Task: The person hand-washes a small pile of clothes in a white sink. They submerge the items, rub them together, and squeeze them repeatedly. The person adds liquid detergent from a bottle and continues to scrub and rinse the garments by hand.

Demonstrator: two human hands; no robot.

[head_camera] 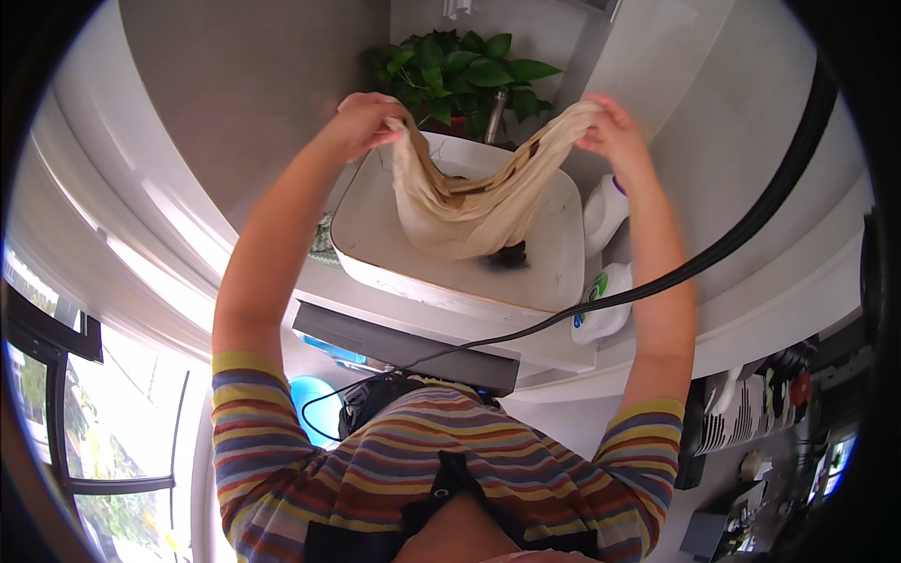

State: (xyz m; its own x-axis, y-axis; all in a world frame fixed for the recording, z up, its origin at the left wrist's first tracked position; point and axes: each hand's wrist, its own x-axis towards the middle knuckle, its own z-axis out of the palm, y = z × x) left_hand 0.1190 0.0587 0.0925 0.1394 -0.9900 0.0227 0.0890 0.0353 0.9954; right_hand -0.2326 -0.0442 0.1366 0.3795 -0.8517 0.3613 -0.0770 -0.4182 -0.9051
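Note:
A wet-looking beige cloth garment (471, 211) hangs in a sagging curve between my two hands, its lower part down in a white rectangular basin (366, 246). My left hand (369, 125) grips one end above the basin's far left corner. The other end is pinched in my right hand (609, 127), beyond the far right corner. Cloudy water appears to lie in the basin, with a small dark fabric piece (510, 255) by the garment's bottom edge. Behind the basin stands a metal faucet (496, 116).
A leafy green potted plant (457, 67) stands behind the basin. Two white plastic bottles, one farther back (603, 211) and one nearer (607, 302), are at its right. A black cable (676, 278) crosses in front of my right arm. Left of the basin lies a patterned green cloth (324, 241).

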